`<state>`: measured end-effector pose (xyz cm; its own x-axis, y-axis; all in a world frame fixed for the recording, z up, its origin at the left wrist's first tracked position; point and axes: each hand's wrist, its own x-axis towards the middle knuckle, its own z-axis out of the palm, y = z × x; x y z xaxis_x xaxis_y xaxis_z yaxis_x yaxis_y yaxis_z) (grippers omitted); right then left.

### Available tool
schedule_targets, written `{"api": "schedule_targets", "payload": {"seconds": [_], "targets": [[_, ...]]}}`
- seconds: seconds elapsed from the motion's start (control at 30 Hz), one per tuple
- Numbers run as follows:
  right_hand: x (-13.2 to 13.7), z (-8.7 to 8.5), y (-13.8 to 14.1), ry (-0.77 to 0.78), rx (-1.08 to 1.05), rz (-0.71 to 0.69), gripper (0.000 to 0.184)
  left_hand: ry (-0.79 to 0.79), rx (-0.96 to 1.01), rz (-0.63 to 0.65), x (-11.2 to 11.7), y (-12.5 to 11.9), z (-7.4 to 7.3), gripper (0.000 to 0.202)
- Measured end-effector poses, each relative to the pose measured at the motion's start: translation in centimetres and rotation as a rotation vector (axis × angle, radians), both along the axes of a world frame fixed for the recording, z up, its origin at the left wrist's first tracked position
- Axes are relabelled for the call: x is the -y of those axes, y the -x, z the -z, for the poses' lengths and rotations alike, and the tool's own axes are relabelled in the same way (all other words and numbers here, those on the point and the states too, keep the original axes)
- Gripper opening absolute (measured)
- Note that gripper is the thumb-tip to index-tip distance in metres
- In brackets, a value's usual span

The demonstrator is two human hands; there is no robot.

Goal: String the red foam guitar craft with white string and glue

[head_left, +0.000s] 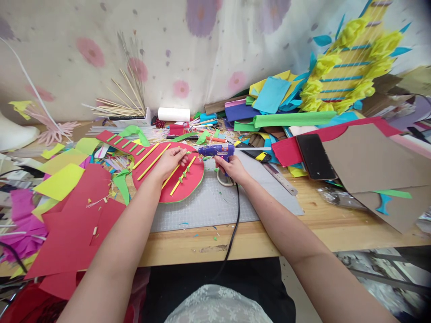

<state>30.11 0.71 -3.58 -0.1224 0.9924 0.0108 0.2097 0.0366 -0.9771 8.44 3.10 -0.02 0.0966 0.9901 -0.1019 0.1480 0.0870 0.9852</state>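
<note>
My right hand grips a blue-purple hot glue gun by its handle, nozzle to the left, a glue stick poking out behind. Fingers pinched, my left hand is close to the nozzle; a tiny green bit seems to be at its fingertips, too small to make out. Below that hand lies a red guitar-shaped cutout with a green edge, yellow strips across its body and green strips on its neck. Small green pieces sit along one yellow strip. My left hand partly covers the body.
A grey cutting mat lies under the cutout. The gun's black cord hangs over the table edge. On the right are a metal ruler, a phone and cardboard. Red sheets and paper scraps crowd the left.
</note>
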Motion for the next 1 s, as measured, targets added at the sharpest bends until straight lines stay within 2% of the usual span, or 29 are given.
{"api": "schedule_targets", "payload": {"seconds": [0.3,0.67,1.0], "targets": [[0.22,-0.11,-0.11,0.021,0.008,0.003,0.056,-0.017,-0.015,0.006,0.04,0.04,0.04,0.026],[0.3,-0.45,0.06,0.027,-0.012,0.003,0.05,-0.032,-0.019,0.025,-0.15,0.1,0.34,0.023],[-0.08,-0.05,-0.33,0.024,0.016,-0.009,0.054,-0.019,0.016,0.017,-0.12,0.1,0.29,0.023]]}}
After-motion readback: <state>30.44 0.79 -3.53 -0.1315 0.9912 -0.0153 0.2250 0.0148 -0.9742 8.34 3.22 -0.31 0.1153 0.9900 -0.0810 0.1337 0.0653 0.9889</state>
